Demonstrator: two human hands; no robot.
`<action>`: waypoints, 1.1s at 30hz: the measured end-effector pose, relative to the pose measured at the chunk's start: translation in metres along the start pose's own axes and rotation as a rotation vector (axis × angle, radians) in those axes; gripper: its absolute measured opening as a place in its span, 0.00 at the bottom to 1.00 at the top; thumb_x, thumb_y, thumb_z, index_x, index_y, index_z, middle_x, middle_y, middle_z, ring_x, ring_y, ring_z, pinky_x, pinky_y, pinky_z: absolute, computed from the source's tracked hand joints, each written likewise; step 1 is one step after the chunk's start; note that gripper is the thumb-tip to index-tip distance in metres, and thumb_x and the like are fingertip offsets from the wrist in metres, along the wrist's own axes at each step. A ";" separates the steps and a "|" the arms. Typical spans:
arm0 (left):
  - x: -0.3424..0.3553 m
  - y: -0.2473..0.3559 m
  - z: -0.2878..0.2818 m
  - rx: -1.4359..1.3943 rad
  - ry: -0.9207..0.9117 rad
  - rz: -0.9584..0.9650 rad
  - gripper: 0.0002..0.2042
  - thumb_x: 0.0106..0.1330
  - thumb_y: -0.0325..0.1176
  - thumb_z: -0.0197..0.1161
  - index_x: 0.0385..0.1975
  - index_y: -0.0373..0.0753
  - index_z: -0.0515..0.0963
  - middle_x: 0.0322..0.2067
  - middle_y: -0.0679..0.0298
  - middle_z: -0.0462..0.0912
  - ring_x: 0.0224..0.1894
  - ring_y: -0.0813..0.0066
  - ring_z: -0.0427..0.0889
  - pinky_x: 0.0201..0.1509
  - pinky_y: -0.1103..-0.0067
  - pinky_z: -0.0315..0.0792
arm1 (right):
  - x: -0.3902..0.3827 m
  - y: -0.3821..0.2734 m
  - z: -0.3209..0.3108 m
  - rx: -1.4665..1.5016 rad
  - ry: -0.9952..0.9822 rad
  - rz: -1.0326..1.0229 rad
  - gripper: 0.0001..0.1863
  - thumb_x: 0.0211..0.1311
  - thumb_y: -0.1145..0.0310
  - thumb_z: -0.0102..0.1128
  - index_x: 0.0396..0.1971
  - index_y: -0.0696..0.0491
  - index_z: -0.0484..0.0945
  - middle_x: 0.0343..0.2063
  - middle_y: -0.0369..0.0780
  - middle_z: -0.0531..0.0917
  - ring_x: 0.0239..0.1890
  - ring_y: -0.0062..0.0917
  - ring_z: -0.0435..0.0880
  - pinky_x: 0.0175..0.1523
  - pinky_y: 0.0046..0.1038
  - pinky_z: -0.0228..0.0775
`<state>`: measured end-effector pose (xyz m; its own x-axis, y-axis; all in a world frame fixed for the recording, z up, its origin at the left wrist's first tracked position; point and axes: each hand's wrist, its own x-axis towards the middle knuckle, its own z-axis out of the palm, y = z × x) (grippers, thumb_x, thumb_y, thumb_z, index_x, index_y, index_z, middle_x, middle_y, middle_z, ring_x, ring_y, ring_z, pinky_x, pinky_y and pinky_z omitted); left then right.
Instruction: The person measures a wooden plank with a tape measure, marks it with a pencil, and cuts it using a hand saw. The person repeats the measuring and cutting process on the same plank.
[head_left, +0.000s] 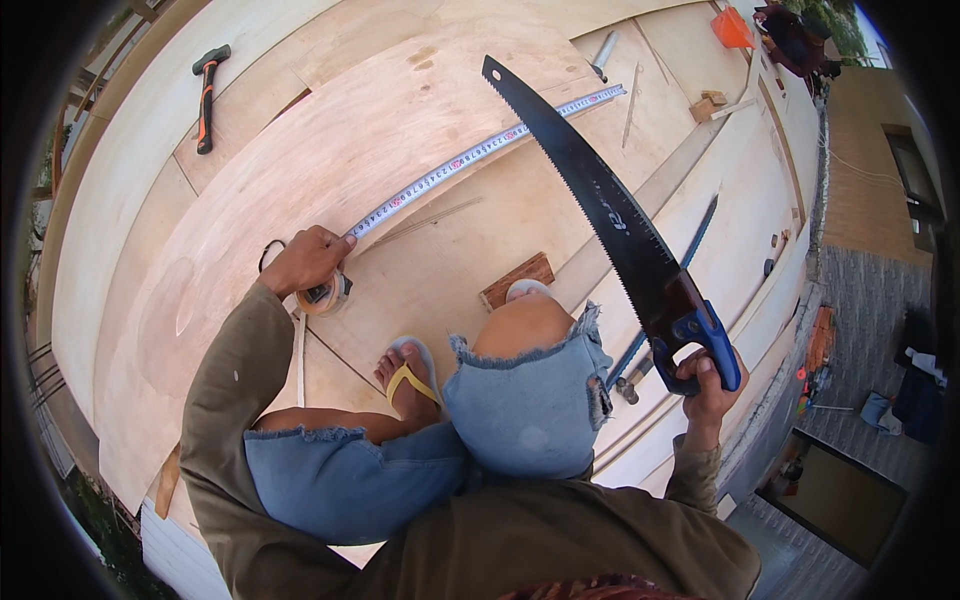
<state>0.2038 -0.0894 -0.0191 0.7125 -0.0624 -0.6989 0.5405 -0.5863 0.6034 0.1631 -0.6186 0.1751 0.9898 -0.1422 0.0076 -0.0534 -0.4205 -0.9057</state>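
Fingers (708,376) of R hand (712,400) wrap saw hndl (724,352); L arm (232,375) bent, L hand (308,262) holding tape meas. (445,173)

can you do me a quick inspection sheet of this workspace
Surface: pale plywood sheets, stained in spots.
Work things: tape measure, extended; curved saw, held up.
Clutter: hammer at upper left, wood block near the middle, orange object at upper right.
Hands: left hand closed on the tape measure; right hand closed around the saw's handle.
Cables: thin pale lines by the tan wall, too fine to identify.
Surroundings: tan wall and grey patterned surface at right, another person at upper right.
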 end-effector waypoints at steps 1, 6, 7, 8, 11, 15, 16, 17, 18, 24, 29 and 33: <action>-0.002 -0.001 0.003 0.022 0.011 0.018 0.28 0.74 0.52 0.55 0.18 0.34 0.78 0.11 0.64 0.73 0.16 0.75 0.72 0.24 0.72 0.67 | -0.002 0.000 -0.004 -0.003 0.010 0.000 0.16 0.58 0.67 0.62 0.37 0.66 0.77 0.20 0.42 0.82 0.21 0.24 0.81 0.30 0.25 0.75; -0.013 -0.012 0.007 0.025 0.018 0.016 0.28 0.74 0.53 0.55 0.19 0.34 0.80 0.12 0.65 0.73 0.17 0.76 0.71 0.24 0.73 0.67 | -0.006 0.000 -0.019 -0.036 0.019 -0.001 0.16 0.58 0.66 0.63 0.36 0.66 0.77 0.19 0.42 0.81 0.20 0.24 0.81 0.30 0.25 0.75; -0.015 -0.014 0.008 0.017 0.017 0.015 0.28 0.74 0.53 0.55 0.19 0.34 0.80 0.12 0.65 0.72 0.16 0.77 0.71 0.23 0.73 0.66 | -0.006 -0.001 -0.021 -0.040 0.015 -0.003 0.16 0.58 0.65 0.63 0.36 0.66 0.77 0.19 0.42 0.81 0.20 0.24 0.81 0.30 0.25 0.74; -0.017 -0.015 0.008 0.011 0.020 -0.014 0.28 0.74 0.52 0.55 0.19 0.34 0.80 0.12 0.66 0.72 0.16 0.78 0.71 0.23 0.74 0.65 | -0.005 -0.001 -0.023 -0.043 0.011 -0.006 0.16 0.58 0.65 0.63 0.35 0.66 0.77 0.19 0.42 0.81 0.20 0.23 0.80 0.30 0.25 0.74; -0.021 -0.018 0.012 0.000 0.024 0.014 0.28 0.74 0.52 0.55 0.18 0.34 0.80 0.11 0.67 0.71 0.16 0.78 0.71 0.22 0.74 0.65 | -0.005 -0.004 -0.025 -0.056 0.002 -0.012 0.16 0.58 0.65 0.63 0.35 0.65 0.77 0.19 0.41 0.81 0.20 0.23 0.80 0.29 0.24 0.73; -0.023 -0.024 0.013 -0.002 0.016 0.031 0.28 0.74 0.51 0.55 0.18 0.34 0.80 0.11 0.67 0.72 0.16 0.79 0.70 0.22 0.74 0.65 | -0.004 -0.008 -0.026 -0.041 0.008 -0.002 0.16 0.57 0.65 0.63 0.34 0.65 0.77 0.19 0.41 0.81 0.20 0.23 0.80 0.29 0.24 0.73; -0.024 -0.026 0.013 -0.003 0.016 0.018 0.28 0.74 0.52 0.56 0.18 0.34 0.80 0.11 0.66 0.72 0.16 0.78 0.71 0.23 0.74 0.66 | -0.004 -0.009 -0.025 -0.043 0.008 -0.004 0.15 0.57 0.66 0.63 0.34 0.65 0.77 0.19 0.41 0.81 0.20 0.23 0.80 0.29 0.24 0.73; -0.024 -0.029 0.012 -0.003 0.015 0.005 0.28 0.74 0.52 0.56 0.18 0.33 0.80 0.12 0.66 0.73 0.16 0.78 0.72 0.23 0.74 0.67 | -0.003 -0.010 -0.025 -0.046 0.008 -0.006 0.15 0.57 0.66 0.63 0.34 0.65 0.77 0.19 0.41 0.81 0.20 0.23 0.80 0.29 0.24 0.73; -0.025 -0.031 0.012 -0.005 0.018 -0.027 0.28 0.73 0.52 0.57 0.18 0.33 0.80 0.12 0.65 0.74 0.16 0.77 0.73 0.24 0.74 0.68 | -0.003 -0.010 -0.024 -0.040 0.008 0.000 0.16 0.57 0.66 0.63 0.35 0.65 0.77 0.19 0.41 0.81 0.20 0.22 0.80 0.29 0.24 0.73; -0.027 -0.038 0.012 -0.003 0.051 0.016 0.28 0.73 0.51 0.57 0.18 0.33 0.79 0.11 0.66 0.73 0.15 0.77 0.72 0.23 0.74 0.68 | -0.001 -0.009 -0.021 -0.015 0.006 0.017 0.15 0.57 0.67 0.63 0.35 0.66 0.77 0.20 0.41 0.81 0.20 0.22 0.81 0.29 0.24 0.73; -0.020 -0.036 0.012 0.054 0.046 0.010 0.28 0.73 0.51 0.57 0.17 0.32 0.79 0.12 0.62 0.74 0.16 0.74 0.73 0.24 0.71 0.69 | -0.002 -0.012 -0.026 -0.049 -0.008 0.045 0.16 0.56 0.67 0.64 0.36 0.66 0.78 0.20 0.42 0.81 0.21 0.23 0.81 0.29 0.24 0.73; -0.017 -0.033 0.011 0.192 0.028 -0.011 0.28 0.74 0.49 0.55 0.19 0.30 0.80 0.14 0.57 0.77 0.18 0.68 0.78 0.29 0.68 0.73 | -0.008 -0.025 -0.037 -0.111 -0.045 0.022 0.16 0.56 0.66 0.65 0.35 0.66 0.79 0.19 0.41 0.81 0.20 0.22 0.80 0.28 0.24 0.73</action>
<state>0.1694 -0.0775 -0.0316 0.7207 -0.0340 -0.6924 0.4550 -0.7304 0.5095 0.1519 -0.6399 0.2136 0.9930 -0.1134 -0.0326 -0.0867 -0.5145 -0.8531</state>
